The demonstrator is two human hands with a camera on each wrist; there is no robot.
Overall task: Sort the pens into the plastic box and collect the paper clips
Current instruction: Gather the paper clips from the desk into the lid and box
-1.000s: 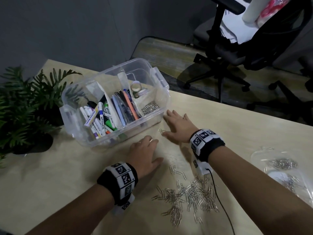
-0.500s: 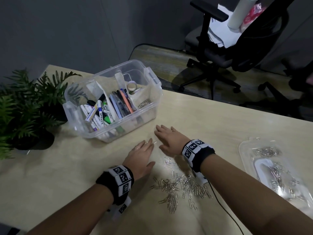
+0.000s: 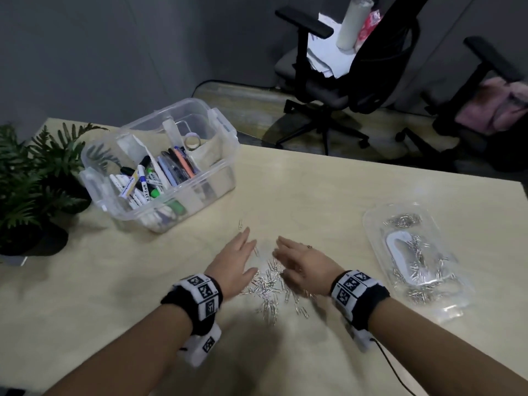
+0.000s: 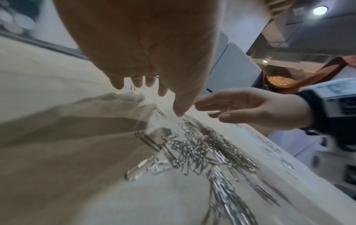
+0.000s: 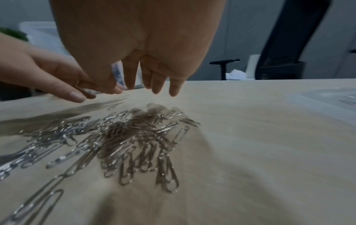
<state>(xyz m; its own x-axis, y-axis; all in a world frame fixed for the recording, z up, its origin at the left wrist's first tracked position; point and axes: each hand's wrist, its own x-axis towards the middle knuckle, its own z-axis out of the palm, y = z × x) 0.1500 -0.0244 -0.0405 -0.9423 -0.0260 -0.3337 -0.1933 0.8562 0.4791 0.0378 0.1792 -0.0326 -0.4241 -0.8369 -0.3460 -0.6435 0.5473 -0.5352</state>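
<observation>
Currently both hands, left hand (image 3: 233, 262) and right hand (image 3: 303, 262), flat and empty, flank the paper clips (image 3: 268, 290) at lower centre of the worktop (image 3: 314, 190)

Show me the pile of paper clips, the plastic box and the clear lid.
pile of paper clips (image 3: 267, 284), head view, middle of the heap.
plastic box (image 3: 225, 170), head view, right side wall.
clear lid (image 3: 371, 224), head view, bare rim.

Two hands (image 3: 233, 262); one box (image 3: 217, 172)
</observation>
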